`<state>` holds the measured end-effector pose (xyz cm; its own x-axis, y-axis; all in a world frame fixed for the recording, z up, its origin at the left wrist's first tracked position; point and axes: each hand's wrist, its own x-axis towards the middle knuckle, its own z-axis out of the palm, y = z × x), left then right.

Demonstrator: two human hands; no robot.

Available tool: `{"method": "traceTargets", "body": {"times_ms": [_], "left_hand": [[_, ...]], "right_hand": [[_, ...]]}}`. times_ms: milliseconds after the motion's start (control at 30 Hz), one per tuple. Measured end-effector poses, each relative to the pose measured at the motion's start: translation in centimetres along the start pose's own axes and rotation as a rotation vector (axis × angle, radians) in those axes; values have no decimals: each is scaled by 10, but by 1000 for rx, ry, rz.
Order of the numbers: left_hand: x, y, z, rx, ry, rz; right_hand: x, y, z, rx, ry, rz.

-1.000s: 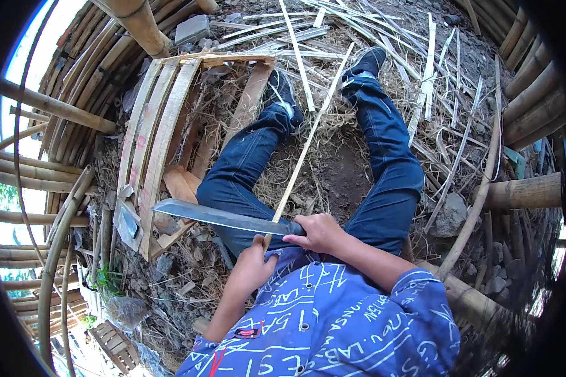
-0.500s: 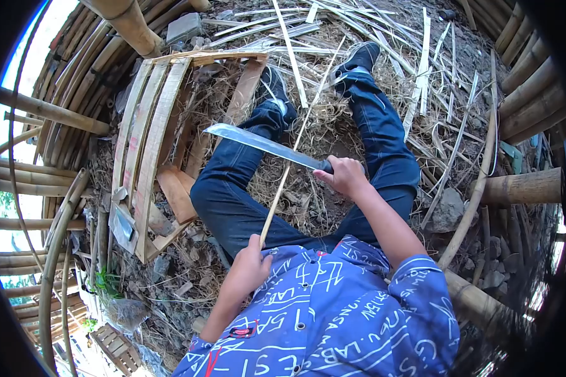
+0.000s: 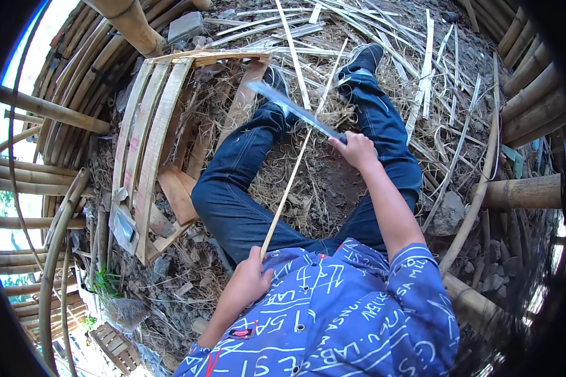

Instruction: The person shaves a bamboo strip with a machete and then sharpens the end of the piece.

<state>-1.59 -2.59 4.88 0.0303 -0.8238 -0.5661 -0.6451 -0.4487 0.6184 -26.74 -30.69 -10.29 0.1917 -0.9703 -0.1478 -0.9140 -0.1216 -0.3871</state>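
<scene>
My left hand (image 3: 251, 276), close to my belly, is closed round the near end of a long thin bamboo strip (image 3: 288, 182). The strip runs forward between my spread legs, its far end close to my right shoe (image 3: 366, 58). In my right hand (image 3: 360, 152) is the dark handle of a machete (image 3: 299, 113). Its long blade, slightly blurred, points forward and left and crosses over the strip, with the tip above my left shin. Shavings and dry fibres (image 3: 289, 207) cover the ground between my legs.
To my left stands a wooden slatted crate (image 3: 160, 119) on its side. Many split bamboo strips (image 3: 426, 63) lie ahead and to the right. A bamboo pole (image 3: 522, 191) juts in from the right, near a grey rock (image 3: 448, 212). Bamboo walls enclose both sides.
My right hand has moved forward with the machete, and the blade has slid farther along the strip, away from my body. The left hand and the strip have hardly moved.
</scene>
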Motion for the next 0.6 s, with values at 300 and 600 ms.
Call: {"method": "traceTargets", "body": {"times_ms": [300,600], "left_hand": [[7,-13,-10,-155,-31,-30],[23,-39,-21,-682,-303,-54]], "right_hand": [[6,-10,5,-30,119,-83],[-91,-45,19,473,-193,-89]]}}
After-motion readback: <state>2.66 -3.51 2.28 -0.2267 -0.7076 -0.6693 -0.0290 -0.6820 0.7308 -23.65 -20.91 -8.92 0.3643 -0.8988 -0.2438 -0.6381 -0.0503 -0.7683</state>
